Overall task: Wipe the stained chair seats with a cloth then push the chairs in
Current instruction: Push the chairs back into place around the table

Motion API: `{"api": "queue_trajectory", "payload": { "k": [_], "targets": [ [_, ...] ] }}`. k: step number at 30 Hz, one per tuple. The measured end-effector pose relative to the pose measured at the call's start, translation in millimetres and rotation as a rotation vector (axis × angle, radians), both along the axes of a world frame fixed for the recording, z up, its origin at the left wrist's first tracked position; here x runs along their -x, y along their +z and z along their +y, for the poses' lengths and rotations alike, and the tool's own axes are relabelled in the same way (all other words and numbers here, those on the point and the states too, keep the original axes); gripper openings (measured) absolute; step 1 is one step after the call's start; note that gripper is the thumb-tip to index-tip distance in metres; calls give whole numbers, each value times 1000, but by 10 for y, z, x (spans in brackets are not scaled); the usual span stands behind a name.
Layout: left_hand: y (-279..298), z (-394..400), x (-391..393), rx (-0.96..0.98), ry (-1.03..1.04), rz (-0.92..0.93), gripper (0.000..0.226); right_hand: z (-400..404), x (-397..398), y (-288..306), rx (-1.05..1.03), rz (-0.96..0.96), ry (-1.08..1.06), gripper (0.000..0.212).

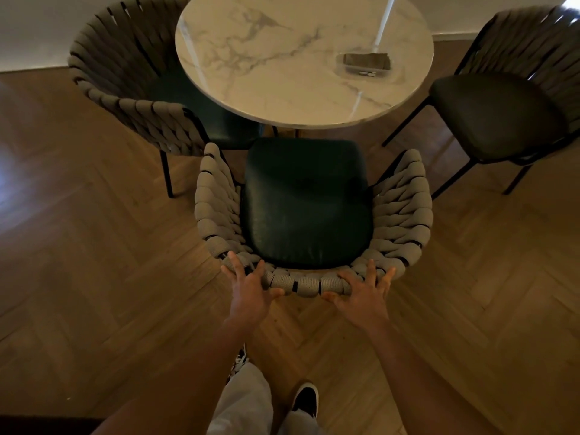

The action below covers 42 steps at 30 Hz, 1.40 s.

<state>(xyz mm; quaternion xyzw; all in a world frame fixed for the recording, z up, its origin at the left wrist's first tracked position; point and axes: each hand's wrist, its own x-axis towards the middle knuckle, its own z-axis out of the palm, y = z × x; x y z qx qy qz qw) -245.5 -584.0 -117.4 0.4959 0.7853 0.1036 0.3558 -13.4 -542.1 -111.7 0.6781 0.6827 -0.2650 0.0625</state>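
A chair with a woven beige rope back (309, 282) and a dark green leather seat (306, 202) stands right in front of me, its seat front touching the edge of the round marble table (282, 86). My left hand (251, 290) and my right hand (364, 293) rest against the top of its backrest, fingers spread, holding nothing. A second rope chair (131, 86) is at the left, its seat partly under the table. A third chair with a dark seat (499, 117) stands at the right, away from the table. No cloth is in view.
A folded dark item in a clear container (365, 64) lies on the table's right side. Herringbone wood floor (94, 262) surrounds the chairs. My legs and a dark shoe (306, 400) are below. A pale wall runs behind.
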Motion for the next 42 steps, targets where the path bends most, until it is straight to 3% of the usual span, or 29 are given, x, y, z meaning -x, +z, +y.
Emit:
{"api": "queue_trajectory", "payload": {
  "k": [7, 12, 17, 22, 29, 36, 42],
  "targets": [
    [89, -56, 30, 26, -58, 21, 79, -7, -7, 26, 22, -7, -12, 69],
    [243, -107, 104, 84, -87, 54, 70, -29, 18, 158, 95, -1, -33, 73],
    [531, -360, 0, 61, -134, 5, 49, -340, -92, 293, 38, 131, -15, 69],
    [871, -677, -376, 10, -258, -44, 38, -702, -363, 458, 118, 297, -91, 67],
    [946, -775, -1085, 1, -366, -61, 33, -944, -1108, 758, 134, 290, -260, 54],
    [1050, -223, -1876, 102, -453, -78, 32, -829, -1933, 985, -1, 324, -408, 56],
    [965, 347, -2557, 49, -479, -174, 40, -428, -2622, 944, -45, 340, -494, 47]
  ]
}}
